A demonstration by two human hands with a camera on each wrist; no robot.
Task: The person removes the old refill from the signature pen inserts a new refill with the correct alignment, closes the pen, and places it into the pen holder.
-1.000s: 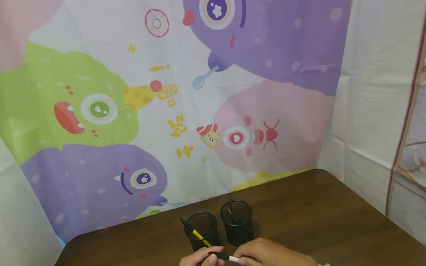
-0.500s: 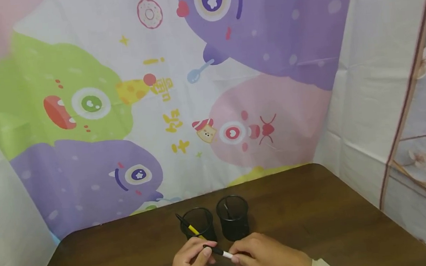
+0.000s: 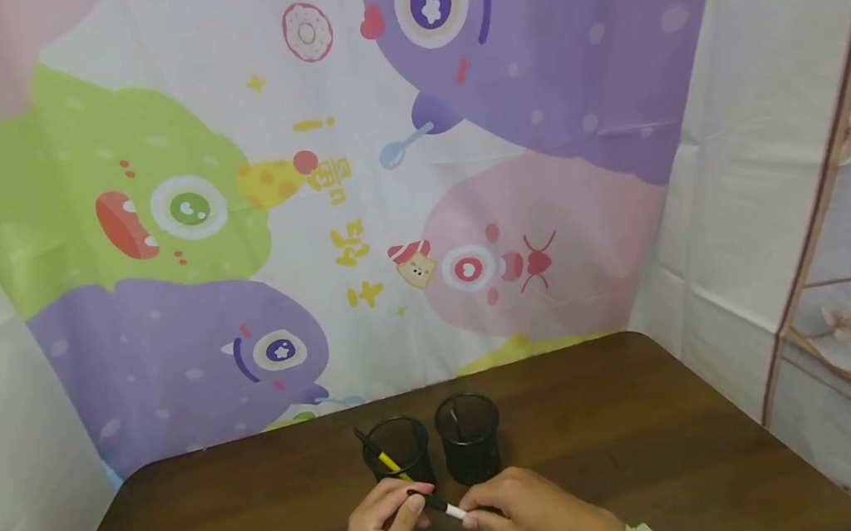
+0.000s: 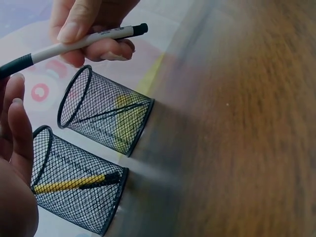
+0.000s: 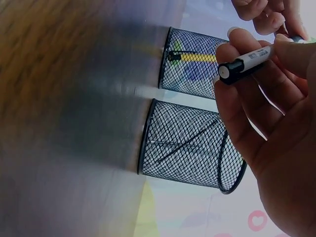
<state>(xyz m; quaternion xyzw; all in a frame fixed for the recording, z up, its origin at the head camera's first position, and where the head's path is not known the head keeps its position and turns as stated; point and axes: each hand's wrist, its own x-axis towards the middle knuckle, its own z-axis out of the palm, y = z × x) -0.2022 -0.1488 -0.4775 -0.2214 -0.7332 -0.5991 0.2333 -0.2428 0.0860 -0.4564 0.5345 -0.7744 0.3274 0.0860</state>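
Both hands hold one pen (image 4: 74, 46) with a white barrel and black ends, tilted in front of two black mesh cups. My left hand (image 3: 383, 525) pinches its long black end between thumb and fingers. Curled round the white barrel, thumb and fingers of my right hand (image 3: 532, 509) hold the other part, and a short black end sticks out past them in the right wrist view. A yellow-and-black pen (image 3: 390, 462) leans inside the left mesh cup (image 4: 81, 207). In the right mesh cup (image 3: 472, 460) stands a thin dark stick-like item (image 5: 190, 139), its kind unclear.
The cups stand close together on a dark brown wooden table (image 3: 595, 419), just beyond the hands. Behind the table hangs a cloth (image 3: 395, 359) printed with cartoon monsters. White cloth (image 3: 723, 234) and a floral panel (image 3: 850, 315) border the right side.
The head view has shifted slightly. Both hands keep their hold on the pen, with little visible movement, and the cups stay in place.
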